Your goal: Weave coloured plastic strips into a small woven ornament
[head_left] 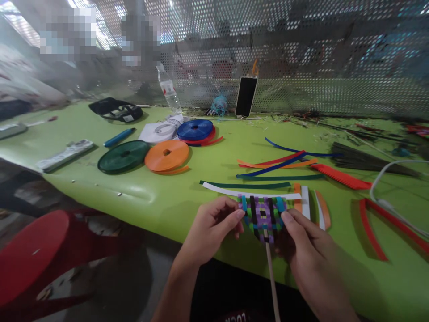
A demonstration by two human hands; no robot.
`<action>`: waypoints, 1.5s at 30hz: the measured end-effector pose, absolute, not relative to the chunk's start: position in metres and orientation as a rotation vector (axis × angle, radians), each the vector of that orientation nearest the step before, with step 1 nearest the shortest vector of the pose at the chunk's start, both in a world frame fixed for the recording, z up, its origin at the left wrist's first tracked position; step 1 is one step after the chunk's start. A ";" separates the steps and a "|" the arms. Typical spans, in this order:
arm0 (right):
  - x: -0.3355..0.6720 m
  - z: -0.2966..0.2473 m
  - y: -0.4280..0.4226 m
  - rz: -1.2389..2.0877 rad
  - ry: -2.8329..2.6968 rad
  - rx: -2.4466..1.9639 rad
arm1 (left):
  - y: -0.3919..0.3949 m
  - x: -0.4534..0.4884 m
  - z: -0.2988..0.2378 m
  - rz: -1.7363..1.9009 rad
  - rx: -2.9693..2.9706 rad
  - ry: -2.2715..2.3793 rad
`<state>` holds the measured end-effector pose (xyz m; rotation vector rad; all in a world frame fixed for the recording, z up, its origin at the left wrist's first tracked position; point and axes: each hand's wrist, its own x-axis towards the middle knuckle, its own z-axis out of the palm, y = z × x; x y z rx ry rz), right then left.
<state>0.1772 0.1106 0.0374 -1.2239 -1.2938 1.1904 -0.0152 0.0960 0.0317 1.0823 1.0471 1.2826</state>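
A small woven fan (263, 214) of purple, black, green and blue strips is held above the table's front edge. Its thin pale stick (272, 277) runs down toward my body. My left hand (214, 228) pinches the left edge between thumb and fingers. On the opposite edge my right hand (306, 246) grips with the thumb on top; its other fingers are partly hidden. Just behind the fan lie a white strip (221, 189) and a dark green strip (248, 184). Short orange and white strips (305, 201) rest by my right hand.
Coiled rolls in green (114, 158), orange (177, 152) and blue (197, 129) lie left of centre. A phone (246, 96) leans on the perforated metal screen (301, 58), with a water bottle (169, 91) nearby. A red stool (36, 241) stands lower left. A white cable (385, 179) loops at right.
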 end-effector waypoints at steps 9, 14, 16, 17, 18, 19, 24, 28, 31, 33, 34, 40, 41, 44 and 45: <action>0.179 0.031 0.109 1.275 -1.235 -1.259 | 0.097 -0.014 0.031 1.299 1.097 1.041; 0.181 0.030 0.110 1.305 -1.210 -1.269 | 0.097 -0.014 0.032 1.305 1.092 1.053; 0.181 0.030 0.110 1.313 -1.211 -1.263 | 0.096 -0.014 0.032 1.298 1.083 1.053; 0.181 0.031 0.110 1.321 -1.211 -1.262 | 0.096 -0.014 0.032 1.295 1.082 1.053; 0.180 0.031 0.110 1.325 -1.210 -1.263 | 0.096 -0.014 0.031 1.294 1.081 1.052; 0.180 0.032 0.110 1.324 -1.212 -1.263 | 0.095 -0.014 0.031 1.294 1.079 1.051; 0.179 0.032 0.110 1.301 -1.216 -1.254 | 0.095 -0.015 0.031 1.295 1.063 1.042; 0.180 0.030 0.110 1.355 -1.166 -1.261 | 0.096 -0.015 0.031 1.301 1.066 1.040; 0.180 0.029 0.110 1.366 -1.154 -1.264 | 0.097 -0.014 0.032 1.314 1.066 1.028; 0.180 0.030 0.110 1.360 -1.154 -1.256 | 0.096 -0.014 0.032 1.317 1.070 1.028; 0.180 0.030 0.110 1.355 -1.158 -1.250 | 0.096 -0.014 0.032 1.315 1.076 1.030; 0.180 0.026 0.111 1.269 -1.084 -1.262 | 0.096 -0.014 0.031 1.311 1.119 1.035; 0.180 0.024 0.111 1.268 -1.066 -1.263 | 0.096 -0.014 0.030 1.310 1.127 1.037; 0.180 0.022 0.112 1.276 -1.065 -1.244 | 0.096 -0.014 0.029 1.306 1.143 1.036; 0.180 0.023 0.112 1.271 -1.076 -1.241 | 0.096 -0.014 0.029 1.306 1.151 1.038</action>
